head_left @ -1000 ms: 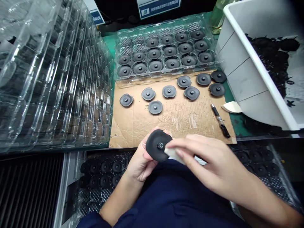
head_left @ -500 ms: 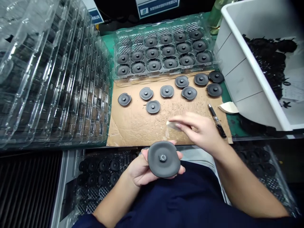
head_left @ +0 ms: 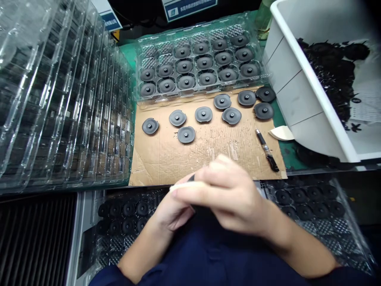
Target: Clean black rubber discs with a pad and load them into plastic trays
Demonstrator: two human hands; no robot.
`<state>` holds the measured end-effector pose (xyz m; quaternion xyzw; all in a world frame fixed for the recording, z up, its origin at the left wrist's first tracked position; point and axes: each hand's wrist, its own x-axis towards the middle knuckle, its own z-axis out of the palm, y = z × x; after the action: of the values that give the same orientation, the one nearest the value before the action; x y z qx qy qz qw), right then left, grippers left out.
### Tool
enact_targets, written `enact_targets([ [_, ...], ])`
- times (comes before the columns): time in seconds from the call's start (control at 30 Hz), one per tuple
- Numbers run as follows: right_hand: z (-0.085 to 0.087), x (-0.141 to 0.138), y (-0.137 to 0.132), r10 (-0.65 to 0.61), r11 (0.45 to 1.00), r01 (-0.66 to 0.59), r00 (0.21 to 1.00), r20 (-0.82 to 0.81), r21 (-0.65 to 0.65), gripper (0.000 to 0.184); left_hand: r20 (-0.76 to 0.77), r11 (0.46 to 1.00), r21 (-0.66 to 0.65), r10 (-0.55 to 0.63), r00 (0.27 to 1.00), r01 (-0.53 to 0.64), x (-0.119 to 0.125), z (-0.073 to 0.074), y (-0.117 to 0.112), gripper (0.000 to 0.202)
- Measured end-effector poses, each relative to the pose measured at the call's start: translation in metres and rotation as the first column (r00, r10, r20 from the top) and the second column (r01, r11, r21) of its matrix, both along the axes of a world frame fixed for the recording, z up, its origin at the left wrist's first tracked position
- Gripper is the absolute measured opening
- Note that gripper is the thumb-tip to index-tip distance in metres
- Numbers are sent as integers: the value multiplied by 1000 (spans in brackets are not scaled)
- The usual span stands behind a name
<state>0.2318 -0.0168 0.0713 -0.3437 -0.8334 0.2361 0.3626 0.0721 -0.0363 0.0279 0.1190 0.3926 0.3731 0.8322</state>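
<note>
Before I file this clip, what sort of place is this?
Probably a factory work area: stacked clear trays, another tray with dark discs in rows, and a white bin of dark pieces.

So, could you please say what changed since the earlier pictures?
The right hand, holding the pale pad, has come back leftward to the left hand, hiding most of the dark disc there. Nothing was visibly let go. The discs on the cardboard, the clear tray and the pen stayed put.

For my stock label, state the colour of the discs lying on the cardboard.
The discs are dark grey, best seen in the head view.
</note>
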Motion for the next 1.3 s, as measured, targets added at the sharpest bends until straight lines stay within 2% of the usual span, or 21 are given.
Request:
enact_targets([
  [0.1, -4, -9, 6, -219, 976, 212, 949, 225, 56, 34, 38, 999, 34, -6, 999, 5, -2, -4, 0, 33],
  [0.13, -7, -13, 8, -243, 969, 223, 940, 240, 105, 34, 37, 999, 54, -8, 999, 6, -3, -6, 0, 30],
  [0.17, -11, -15, 11, -202, 974, 176, 958, 202, 139, 34, 30, 997, 74, -10, 999, 7, -3, -6, 0, 29],
  [0.2, -15, -18, 14, -107, 985, 89, 986, 125, 146, 34, 22, 996, 94, -11, 1000, 9, -2, -6, 0, 30],
  [0.27, -23, -19, 20, 54, 998, -50, 995, -81, 47, 31, 1, 994, 112, -19, 1000, 19, -1, -4, 1, 40],
  [0.3, -28, -17, 23, 36, 997, -47, 983, -182, -56, 29, 5, 994, 108, -31, 999, 31, -1, -3, 2, 47],
  [0.37, -40, -8, 26, -192, 954, 108, 935, -298, -278, 26, 49, 995, 92, -51, 997, 47, -2, 0, 3, 58],
  [0.43, -57, 4, 23, -441, 849, 304, 859, -262, -432, 22, 120, 996, 85, -50, 992, 40, -4, 0, 4, 61],
  [0.47, -69, 10, 19, -502, 804, 370, 842, -199, -466, 21, 148, 996, 83, -41, 988, 29, -6, 0, 4, 56],
  [0.53, -94, 21, 10, -515, 764, 435, 856, -44, -476, 22, 168, 997, 82, -14, 986, 1, -10, -3, 4, 49],
  [0.6, -115, 28, 2, -481, 761, 449, 875, 58, -469, 22, 157, 997, 76, 20, 987, -32, -13, -6, 4, 49],
  [0.67, -122, 29, -2, -466, 760, 447, 881, 85, -471, 21, 133, 996, 62, 60, 989, -69, -14, -9, 5, 52],
  [0.73, -108, 23, -1, -488, 750, 470, 868, 89, -466, 22, 104, 995, 39, 88, 991, -93, -14, -12, 5, 53],
  [0.83, -59, 3, 1, -565, 768, 510, 824, -35, -387, 24, 57, 991, 30, 126, 990, -128, -12, -12, 5, 57],
  [0.9, -28, -15, -1, -486, 864, 443, 858, -165, -240, 24, 24, 988, 39, 149, 989, -150, -12, -11, 5, 54],
  [0.97, -9, -29, -4, -293, 954, 276, 938, -184, -113, 24, -12, 985, 54, 167, 986, -167, -13, -9, 5, 48],
  [1.03, -3, -35, -5, -113, 985, 95, 986, -122, -145, 23, -48, 980, 67, 191, 980, -188, -15, -7, 6, 47],
  [1.1, -5, -38, -2, -32, 974, 21, 998, -49, -225, 21, -76, 974, 84, 215, 974, -209, -16, -4, 6, 49],
  [1.13, -6, -40, 0, -50, 975, 43, 998, -26, -218, 21, -78, 974, 84, 216, 973, -209, -16, -3, 6, 46],
  [1.23, -8, -42, 4, -196, 980, 193, 978, -76, -53, 25, -50, 977, 77, 205, 978, -200, -16, 1, 7, 38],
  [1.3, -6, -38, 1, -136, 990, 128, 980, -144, -60, 24, -17, 981, 77, 178, 984, -176, -18, 2, 8, 43],
])
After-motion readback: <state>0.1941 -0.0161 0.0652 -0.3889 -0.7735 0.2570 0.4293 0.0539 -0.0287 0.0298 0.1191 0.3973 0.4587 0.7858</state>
